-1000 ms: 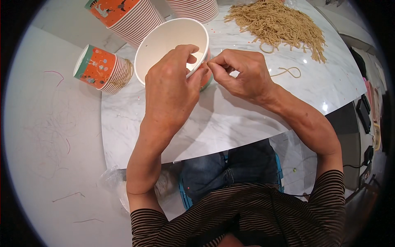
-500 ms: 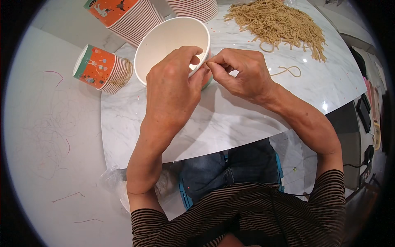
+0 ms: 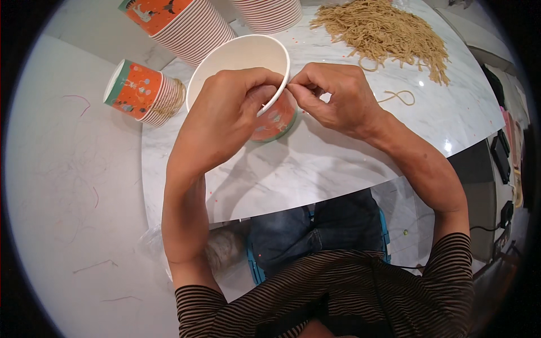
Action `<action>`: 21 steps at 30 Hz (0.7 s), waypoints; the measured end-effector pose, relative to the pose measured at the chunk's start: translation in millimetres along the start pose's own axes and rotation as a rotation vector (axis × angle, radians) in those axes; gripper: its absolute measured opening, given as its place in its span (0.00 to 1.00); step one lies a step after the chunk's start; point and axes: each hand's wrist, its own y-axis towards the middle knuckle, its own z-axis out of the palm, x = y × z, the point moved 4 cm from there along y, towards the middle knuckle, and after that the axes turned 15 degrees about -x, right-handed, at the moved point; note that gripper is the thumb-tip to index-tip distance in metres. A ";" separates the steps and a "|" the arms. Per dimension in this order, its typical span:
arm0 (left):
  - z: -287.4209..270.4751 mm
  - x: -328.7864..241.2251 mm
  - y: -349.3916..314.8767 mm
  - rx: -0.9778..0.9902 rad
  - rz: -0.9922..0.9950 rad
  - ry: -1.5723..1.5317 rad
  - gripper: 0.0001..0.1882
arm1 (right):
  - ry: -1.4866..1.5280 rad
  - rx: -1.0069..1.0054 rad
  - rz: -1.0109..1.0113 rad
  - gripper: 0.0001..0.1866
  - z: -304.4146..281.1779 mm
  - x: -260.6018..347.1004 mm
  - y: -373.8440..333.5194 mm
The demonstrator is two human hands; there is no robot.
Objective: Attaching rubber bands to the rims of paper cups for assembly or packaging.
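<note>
A white-lined paper bucket [image 3: 242, 52], orange with a green base band outside, stands tilted in front of me. My left hand [image 3: 228, 107] reaches over its near rim, fingers curled inside against the right-hand wall; what they pinch is hidden. Outside the same stretch of rim, my right hand [image 3: 332, 98] has thumb and forefinger pinched together at the wall. From behind that hand a tan cord [image 3: 407, 93] comes out and ends in a loop on the table; its part at the fingertips is too small to see clearly.
A heap of tan cords [image 3: 389, 34] lies at the far right of the marble-patterned table [image 3: 315, 163]. Nested orange paper buckets [image 3: 191, 34] stand far left, with another stack [image 3: 267, 14] beside them. Farther left, a shorter stack [image 3: 141, 93] has tan cords round it.
My left hand has slid off the outside of the rim and deeper into the bucket, its forearm swinging left. The bucket has tilted, showing more of its orange side. The right hand stays pinched.
</note>
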 end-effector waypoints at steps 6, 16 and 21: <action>5.2 2.1 4.7 -0.054 -0.002 0.017 0.10 | -0.057 0.051 -0.158 0.04 -4.6 6.3 5.2; 8.6 5.5 8.5 -0.153 -0.007 0.032 0.08 | -0.125 0.101 -0.199 0.08 -3.0 4.7 1.8; 7.0 12.6 10.2 -0.147 0.006 -0.036 0.08 | -0.007 0.087 -0.138 0.06 -3.3 4.9 5.1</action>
